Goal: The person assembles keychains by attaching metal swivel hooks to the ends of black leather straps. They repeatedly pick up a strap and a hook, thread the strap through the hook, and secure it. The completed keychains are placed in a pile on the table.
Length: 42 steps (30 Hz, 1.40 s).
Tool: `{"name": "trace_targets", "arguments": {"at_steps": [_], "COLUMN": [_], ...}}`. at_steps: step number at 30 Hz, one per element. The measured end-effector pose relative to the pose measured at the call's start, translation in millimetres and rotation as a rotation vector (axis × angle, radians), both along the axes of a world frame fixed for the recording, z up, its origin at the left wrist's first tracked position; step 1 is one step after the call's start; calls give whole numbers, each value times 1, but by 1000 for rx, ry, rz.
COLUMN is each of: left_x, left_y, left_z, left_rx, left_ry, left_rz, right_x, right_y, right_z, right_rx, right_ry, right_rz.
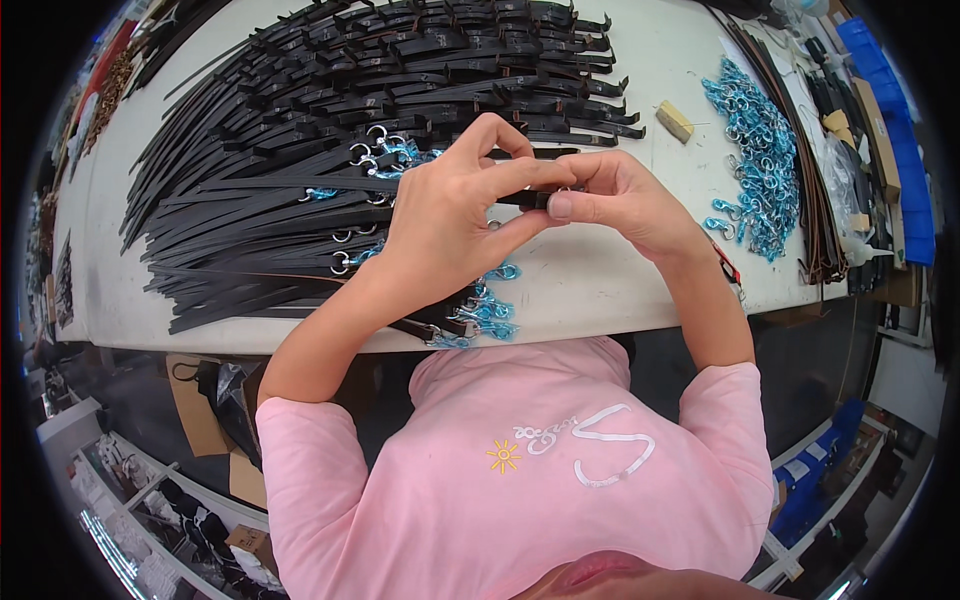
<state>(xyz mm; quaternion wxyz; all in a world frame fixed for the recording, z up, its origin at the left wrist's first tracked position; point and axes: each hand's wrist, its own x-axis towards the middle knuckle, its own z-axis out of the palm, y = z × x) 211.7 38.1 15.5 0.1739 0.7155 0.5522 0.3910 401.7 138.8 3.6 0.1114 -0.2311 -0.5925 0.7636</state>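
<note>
Both grips were pinched on one black strap, left hand and right hand meeting above the worktop's near edge. I judged it light and floppy, best held at its end. Strap pile crowded the left; blue-wrapped hooks lay right.
</note>
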Motion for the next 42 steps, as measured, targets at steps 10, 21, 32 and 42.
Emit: {"name": "trace_targets", "arguments": {"at_steps": [10,21,32,42], "left_x": [-26,-20,-24,-30], "left_y": [8,8,14,31], "left_z": [-10,-23,-14,-2], "left_rx": [-61,7,-324,-693], "left_ry": [-48,52,-120,-393], "left_rz": [-67,4,-65,-209], "right_x": [2,-2,0,1], "right_y": [13,10,18,20], "right_z": [-12,-6,-9,-11], "right_rx": [82,171,66,30], "right_ry": [-71,-162,-112,-98], "right_rz": [-74,-107,-85,-110]}}
